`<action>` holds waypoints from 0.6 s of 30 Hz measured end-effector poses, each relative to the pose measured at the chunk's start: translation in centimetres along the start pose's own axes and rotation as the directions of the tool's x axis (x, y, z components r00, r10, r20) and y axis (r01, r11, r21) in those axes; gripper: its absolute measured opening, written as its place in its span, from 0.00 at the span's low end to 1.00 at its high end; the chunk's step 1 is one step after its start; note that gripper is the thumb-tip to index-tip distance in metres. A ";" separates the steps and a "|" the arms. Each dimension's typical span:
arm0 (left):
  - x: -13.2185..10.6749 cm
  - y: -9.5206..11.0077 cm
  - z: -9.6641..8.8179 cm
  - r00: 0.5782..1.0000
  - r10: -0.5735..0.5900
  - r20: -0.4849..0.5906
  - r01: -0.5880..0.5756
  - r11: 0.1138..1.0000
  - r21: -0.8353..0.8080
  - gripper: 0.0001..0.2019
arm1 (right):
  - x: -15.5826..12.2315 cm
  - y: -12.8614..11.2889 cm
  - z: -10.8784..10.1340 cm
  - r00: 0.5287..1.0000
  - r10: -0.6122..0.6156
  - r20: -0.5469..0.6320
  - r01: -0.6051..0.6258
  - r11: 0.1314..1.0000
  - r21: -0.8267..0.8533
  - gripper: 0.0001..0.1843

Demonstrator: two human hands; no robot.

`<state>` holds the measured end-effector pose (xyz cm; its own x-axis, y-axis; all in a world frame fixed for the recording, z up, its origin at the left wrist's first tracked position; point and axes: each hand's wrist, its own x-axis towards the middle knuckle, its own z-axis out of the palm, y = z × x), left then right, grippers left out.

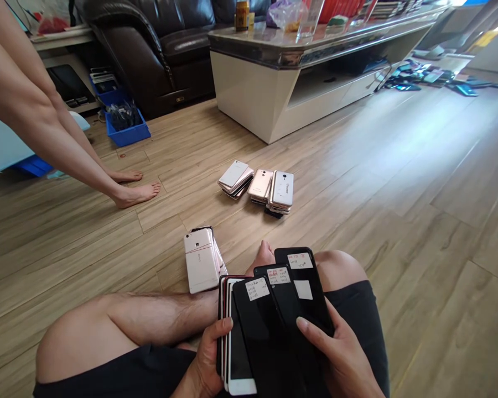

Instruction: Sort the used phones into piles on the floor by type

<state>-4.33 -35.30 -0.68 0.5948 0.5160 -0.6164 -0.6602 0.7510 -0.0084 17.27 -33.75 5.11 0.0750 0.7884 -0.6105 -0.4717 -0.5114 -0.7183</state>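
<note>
Low in the view, my left hand grips a stack of smartphones from its left side, thumb along the edge. My right hand is closed on black smartphones fanned out at the right of that stack, its thumb lying across one of them. Paper labels with handwriting are stuck on the black phones, and a blank white one sits on the rightmost. Just beyond my crossed legs lies a small pile of phones, a white one on top. The lower ends of the held phones are partly hidden.
Farther ahead on the wood floor stand three phone stacks. Another person's bare legs are at left, near a blue bin. A coffee table and a brown sofa are behind. Many phones lie scattered at far right.
</note>
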 end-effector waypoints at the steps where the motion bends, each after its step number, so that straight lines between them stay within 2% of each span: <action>1: 0.0 0.0 0.1 1.000 0.004 -0.001 -0.004 1.000 -0.007 0.27 | 0.0 0.0 0.0 1.000 0.006 0.009 -0.007 1.000 0.008 0.34; 5: -0.2 0.0 0.6 1.000 -0.004 0.026 0.005 0.999 -0.033 0.25 | -0.1 -0.1 0.1 0.999 0.017 0.042 -0.019 0.999 0.030 0.32; 8: -0.2 0.0 0.6 1.000 0.006 0.007 -0.005 1.000 -0.025 0.26 | 0.0 0.1 0.0 0.999 0.023 0.041 -0.025 0.999 0.032 0.32; 14: 0.1 -0.1 0.0 1.000 -0.002 -0.001 0.002 1.000 -0.019 0.26 | 0.1 0.4 -0.3 0.999 0.015 0.042 -0.015 1.000 0.014 0.33; 18: 0.2 -0.2 -0.6 0.999 0.015 -0.051 -0.015 1.000 -0.016 0.27 | 0.1 0.3 -0.4 0.999 0.017 0.028 -0.017 1.000 0.018 0.33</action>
<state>-4.37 -35.57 -1.28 0.5612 0.5054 -0.6555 -0.6767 0.7362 -0.0118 17.44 -33.97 4.67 0.0425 0.7889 -0.6130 -0.4887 -0.5187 -0.7015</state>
